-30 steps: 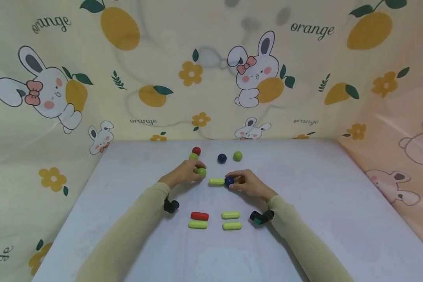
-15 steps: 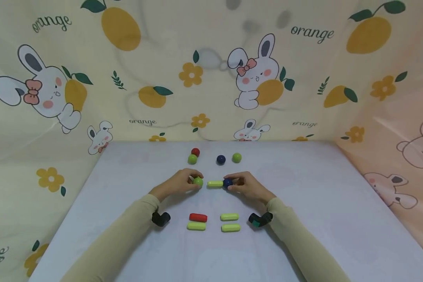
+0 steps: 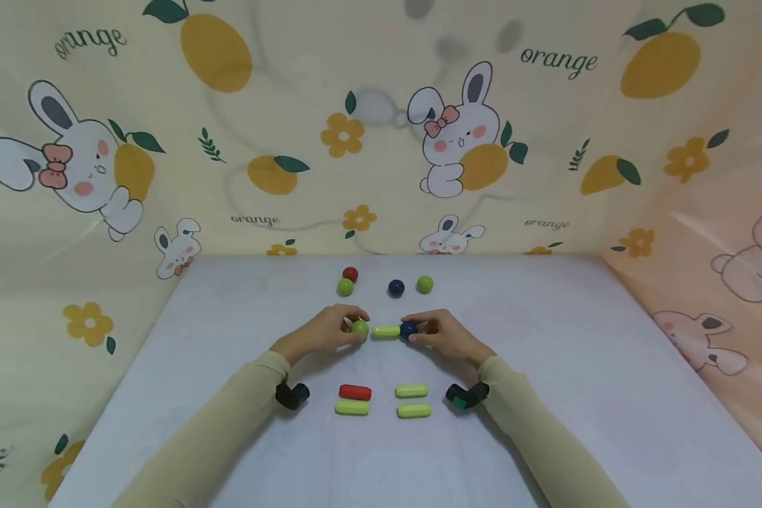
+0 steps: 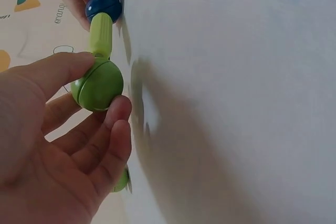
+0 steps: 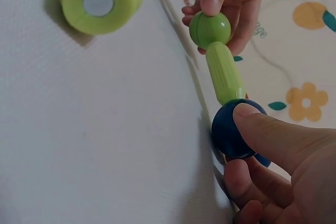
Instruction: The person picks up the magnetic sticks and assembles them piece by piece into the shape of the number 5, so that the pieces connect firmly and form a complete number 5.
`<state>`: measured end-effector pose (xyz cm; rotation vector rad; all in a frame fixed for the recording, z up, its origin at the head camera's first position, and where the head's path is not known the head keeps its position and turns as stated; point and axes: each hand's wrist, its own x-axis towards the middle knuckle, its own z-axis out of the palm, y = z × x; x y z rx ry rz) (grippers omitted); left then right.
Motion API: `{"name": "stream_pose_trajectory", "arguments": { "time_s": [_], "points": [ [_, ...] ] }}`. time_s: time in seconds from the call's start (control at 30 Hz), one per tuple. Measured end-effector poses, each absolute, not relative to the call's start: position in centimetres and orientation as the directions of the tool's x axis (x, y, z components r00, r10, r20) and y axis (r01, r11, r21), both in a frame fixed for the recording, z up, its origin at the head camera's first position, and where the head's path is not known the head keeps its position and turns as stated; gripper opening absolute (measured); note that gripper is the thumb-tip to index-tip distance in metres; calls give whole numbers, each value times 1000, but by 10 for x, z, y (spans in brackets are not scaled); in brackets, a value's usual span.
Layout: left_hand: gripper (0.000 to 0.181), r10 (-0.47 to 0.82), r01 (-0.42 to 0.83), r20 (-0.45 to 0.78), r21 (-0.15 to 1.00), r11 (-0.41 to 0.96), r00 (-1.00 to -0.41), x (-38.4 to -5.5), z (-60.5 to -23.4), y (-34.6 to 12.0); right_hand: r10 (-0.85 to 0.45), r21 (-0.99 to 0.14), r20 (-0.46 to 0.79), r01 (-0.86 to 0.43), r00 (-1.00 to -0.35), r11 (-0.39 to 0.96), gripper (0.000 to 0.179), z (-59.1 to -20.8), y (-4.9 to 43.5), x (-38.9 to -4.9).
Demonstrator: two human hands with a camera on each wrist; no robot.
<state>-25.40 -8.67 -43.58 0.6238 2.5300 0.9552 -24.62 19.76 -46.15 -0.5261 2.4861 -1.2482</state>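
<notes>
My left hand (image 3: pixel 324 329) pinches a green ball (image 4: pixel 100 85) between thumb and fingers. Opposite it, my right hand (image 3: pixel 449 334) grips a dark blue ball (image 5: pixel 231 132). Between the two balls lies a yellow-green ribbed rod (image 3: pixel 386 331), its right end joined to the blue ball. The rod's left end is right beside the green ball; whether they touch I cannot tell. In the right wrist view, a nearby yellow-green rod (image 5: pixel 98 3) shows a silvery round disc on its end.
Nearer the front lie a red rod (image 3: pixel 355 391) and several yellow-green rods (image 3: pixel 413 410). Towards the back sit a red ball (image 3: pixel 350 274), a green ball (image 3: pixel 345 286), another dark blue ball (image 3: pixel 396 288) and a further green ball (image 3: pixel 425 284). A printed cloth (image 3: pixel 368 176) hangs behind the white table (image 3: pixel 533 317).
My left hand has brought its green ball towards the front, away from the back balls, then rightward up to the rod's left end. The right hand keeps its hold on the blue ball.
</notes>
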Motion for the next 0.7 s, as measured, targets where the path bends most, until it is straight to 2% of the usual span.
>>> {"name": "stream_pose_trajectory", "arguments": {
  "time_s": [0.23,0.7],
  "points": [
    [37,538,291,-179,680,673,-824,-253,-435,-83,-444,-808,-100,-187,-890,559,41,-462,196,-247],
    [37,512,275,-175,677,683,-841,-255,-438,-83,-447,-806,-54,-225,-893,547,42,-465,195,-247]
  ]
}}
